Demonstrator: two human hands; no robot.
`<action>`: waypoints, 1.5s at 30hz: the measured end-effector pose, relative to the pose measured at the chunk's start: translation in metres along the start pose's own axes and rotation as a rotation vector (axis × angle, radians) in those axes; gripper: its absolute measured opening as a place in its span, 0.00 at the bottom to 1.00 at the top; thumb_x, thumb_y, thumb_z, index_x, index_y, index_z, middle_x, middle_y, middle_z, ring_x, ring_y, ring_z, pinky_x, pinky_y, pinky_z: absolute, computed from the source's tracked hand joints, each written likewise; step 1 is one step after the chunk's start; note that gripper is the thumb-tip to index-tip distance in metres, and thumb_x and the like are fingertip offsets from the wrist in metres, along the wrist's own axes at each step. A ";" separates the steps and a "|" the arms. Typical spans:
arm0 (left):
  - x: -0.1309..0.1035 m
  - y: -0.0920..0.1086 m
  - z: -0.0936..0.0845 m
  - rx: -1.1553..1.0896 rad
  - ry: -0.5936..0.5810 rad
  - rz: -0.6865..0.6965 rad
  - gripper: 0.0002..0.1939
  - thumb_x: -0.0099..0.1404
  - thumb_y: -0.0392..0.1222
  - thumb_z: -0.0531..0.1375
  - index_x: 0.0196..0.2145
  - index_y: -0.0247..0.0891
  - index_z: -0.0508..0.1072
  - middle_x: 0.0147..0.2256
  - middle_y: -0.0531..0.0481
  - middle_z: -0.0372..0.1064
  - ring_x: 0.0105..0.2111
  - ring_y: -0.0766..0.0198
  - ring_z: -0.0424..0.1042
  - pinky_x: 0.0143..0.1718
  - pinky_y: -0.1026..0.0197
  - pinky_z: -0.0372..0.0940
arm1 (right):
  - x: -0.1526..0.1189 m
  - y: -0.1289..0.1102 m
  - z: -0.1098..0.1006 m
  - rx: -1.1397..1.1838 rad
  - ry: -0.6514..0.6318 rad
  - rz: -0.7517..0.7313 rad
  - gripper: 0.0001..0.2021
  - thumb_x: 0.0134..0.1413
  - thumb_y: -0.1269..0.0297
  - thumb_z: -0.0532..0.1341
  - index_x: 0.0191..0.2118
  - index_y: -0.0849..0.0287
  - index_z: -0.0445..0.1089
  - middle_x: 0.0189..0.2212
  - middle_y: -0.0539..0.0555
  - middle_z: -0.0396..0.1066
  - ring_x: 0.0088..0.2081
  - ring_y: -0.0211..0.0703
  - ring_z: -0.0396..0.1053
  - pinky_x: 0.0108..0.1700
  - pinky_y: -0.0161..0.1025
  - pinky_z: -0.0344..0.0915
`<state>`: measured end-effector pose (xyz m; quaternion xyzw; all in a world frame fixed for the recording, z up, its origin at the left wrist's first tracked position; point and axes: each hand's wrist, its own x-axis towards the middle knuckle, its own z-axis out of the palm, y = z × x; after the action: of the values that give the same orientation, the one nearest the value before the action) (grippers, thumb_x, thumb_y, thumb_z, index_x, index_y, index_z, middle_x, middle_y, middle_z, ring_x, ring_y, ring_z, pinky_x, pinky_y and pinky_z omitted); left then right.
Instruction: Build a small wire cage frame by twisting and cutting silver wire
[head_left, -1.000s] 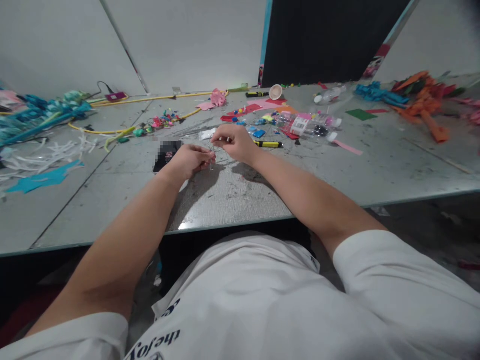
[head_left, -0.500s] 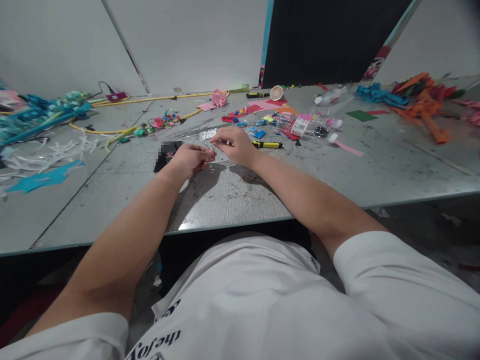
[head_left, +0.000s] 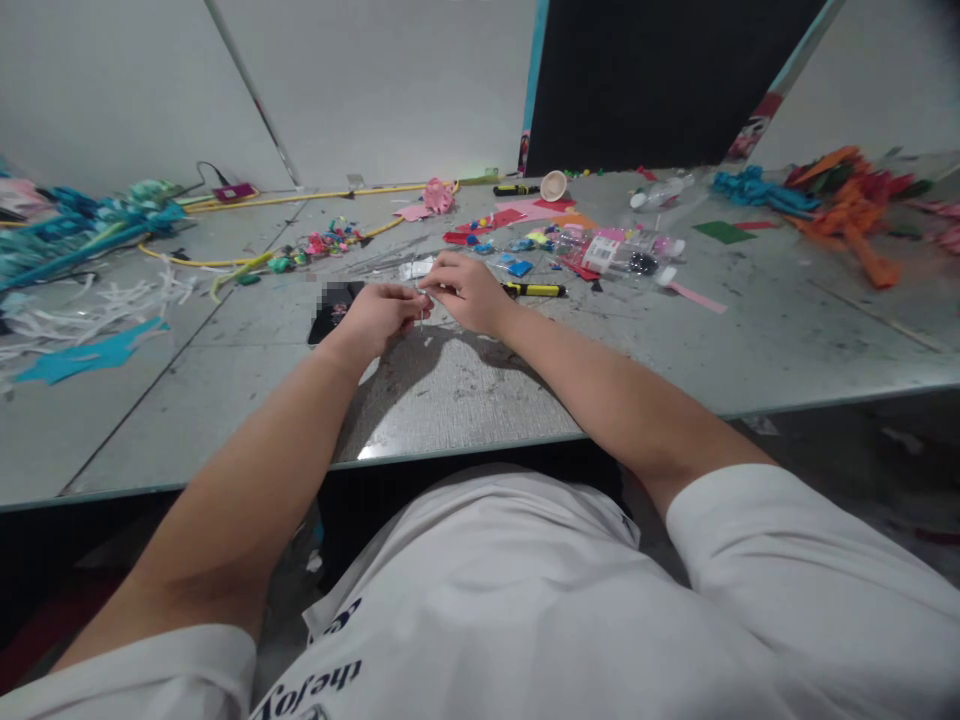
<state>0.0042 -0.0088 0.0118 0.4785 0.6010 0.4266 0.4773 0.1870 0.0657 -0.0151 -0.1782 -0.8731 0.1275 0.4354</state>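
My left hand (head_left: 375,312) and my right hand (head_left: 469,288) meet over the grey table (head_left: 525,380), fingertips pinched together on a small thin pale piece (head_left: 421,305) that is too small to identify. Both forearms rest on the tabletop. A dark phone-like object (head_left: 330,305) lies just left of my left hand. A yellow and black marker (head_left: 536,290) lies right behind my right hand.
Coloured paper scraps and small bits (head_left: 525,225) lie behind the hands, with clear plastic bottles (head_left: 622,250). Blue and white paper strips (head_left: 82,270) crowd the left, orange and blue ones (head_left: 832,205) the far right. A yellow cable (head_left: 300,200) and a paper cup (head_left: 553,184) lie at the back.
My right hand moved slightly left and down toward my left hand, so the fingertips of both now touch at the small piece. Arms otherwise stay put.
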 end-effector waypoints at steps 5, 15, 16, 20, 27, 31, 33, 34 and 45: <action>0.002 0.001 -0.002 -0.063 -0.015 0.044 0.19 0.77 0.47 0.67 0.60 0.37 0.76 0.58 0.40 0.76 0.52 0.51 0.80 0.52 0.45 0.79 | -0.002 -0.004 0.000 -0.040 0.137 -0.019 0.08 0.66 0.66 0.64 0.48 0.56 0.78 0.46 0.57 0.69 0.43 0.47 0.67 0.52 0.47 0.70; -0.001 0.002 -0.002 -0.200 -0.098 0.135 0.08 0.77 0.41 0.67 0.47 0.34 0.78 0.42 0.48 0.78 0.36 0.63 0.78 0.37 0.59 0.77 | -0.002 0.018 -0.003 0.177 0.171 0.241 0.17 0.57 0.74 0.61 0.51 0.56 0.75 0.51 0.58 0.77 0.53 0.50 0.73 0.49 0.43 0.74; -0.002 0.003 -0.002 -0.209 -0.107 0.142 0.06 0.76 0.40 0.67 0.45 0.34 0.78 0.40 0.50 0.77 0.34 0.64 0.77 0.35 0.61 0.76 | -0.002 0.018 -0.003 0.195 0.146 0.233 0.18 0.58 0.73 0.62 0.53 0.56 0.76 0.53 0.59 0.78 0.54 0.50 0.73 0.49 0.43 0.74; -0.004 0.004 -0.001 -0.217 -0.144 0.150 0.08 0.76 0.40 0.68 0.39 0.34 0.77 0.34 0.53 0.75 0.31 0.66 0.75 0.33 0.62 0.74 | -0.004 0.017 0.002 0.256 0.073 0.202 0.19 0.62 0.67 0.64 0.58 0.55 0.77 0.58 0.60 0.78 0.57 0.49 0.76 0.47 0.40 0.76; -0.004 0.004 -0.001 -0.172 -0.181 0.113 0.07 0.77 0.40 0.68 0.42 0.33 0.77 0.38 0.50 0.77 0.33 0.65 0.76 0.33 0.62 0.75 | -0.005 0.021 0.003 0.241 0.062 0.188 0.08 0.60 0.65 0.68 0.44 0.57 0.80 0.49 0.59 0.80 0.51 0.49 0.75 0.43 0.39 0.72; -0.004 0.005 -0.001 -0.155 -0.185 0.100 0.07 0.77 0.41 0.68 0.43 0.33 0.78 0.39 0.50 0.78 0.33 0.65 0.77 0.34 0.61 0.76 | -0.005 0.018 -0.003 0.233 0.048 0.192 0.04 0.58 0.66 0.69 0.39 0.56 0.79 0.41 0.55 0.79 0.47 0.48 0.72 0.45 0.40 0.70; -0.004 0.005 -0.001 -0.156 -0.182 0.102 0.08 0.77 0.41 0.68 0.41 0.33 0.78 0.38 0.50 0.78 0.33 0.65 0.77 0.34 0.61 0.75 | -0.005 0.016 -0.003 0.249 0.045 0.208 0.03 0.57 0.67 0.68 0.38 0.57 0.78 0.39 0.54 0.77 0.44 0.46 0.71 0.42 0.39 0.68; -0.004 0.006 0.000 -0.159 -0.180 0.106 0.08 0.76 0.41 0.68 0.41 0.33 0.78 0.37 0.50 0.78 0.32 0.65 0.77 0.34 0.61 0.75 | -0.005 0.015 -0.002 0.264 0.048 0.219 0.03 0.57 0.67 0.68 0.38 0.57 0.77 0.38 0.54 0.77 0.42 0.45 0.71 0.41 0.38 0.67; -0.008 0.007 0.001 -0.232 -0.180 0.186 0.11 0.60 0.37 0.78 0.30 0.36 0.79 0.29 0.49 0.76 0.29 0.67 0.74 0.28 0.67 0.64 | -0.002 0.016 0.001 0.687 -0.056 0.422 0.09 0.58 0.60 0.67 0.40 0.56 0.70 0.30 0.49 0.75 0.33 0.39 0.72 0.30 0.32 0.66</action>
<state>0.0069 -0.0156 0.0198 0.5101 0.4557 0.4907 0.5398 0.1901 0.0794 -0.0231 -0.1941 -0.7354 0.5033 0.4101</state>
